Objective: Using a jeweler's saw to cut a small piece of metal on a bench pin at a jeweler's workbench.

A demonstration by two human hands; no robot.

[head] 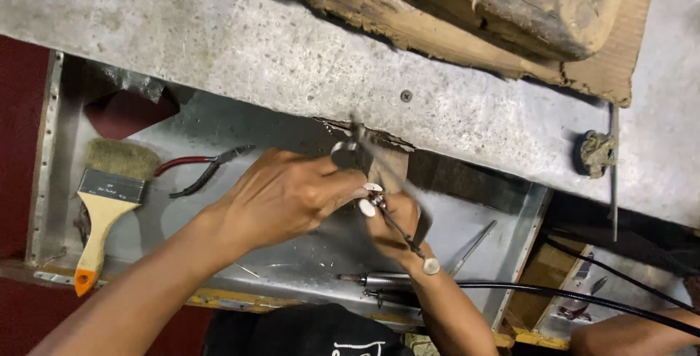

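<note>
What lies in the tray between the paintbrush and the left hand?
Red-handled pliers lie there, between the paintbrush and the left hand, on the metal tray; the head view shows it.

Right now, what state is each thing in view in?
Left hand: closed, pinching a small metal ring.
Right hand: gripping a thin tool, blurred.
Brush: lying flat in the tray, untouched.
Pliers: lying in the tray, jaws shut.
Screw: driven flush into the bench.
Cable: lying slack across the tray's corner.
</note>
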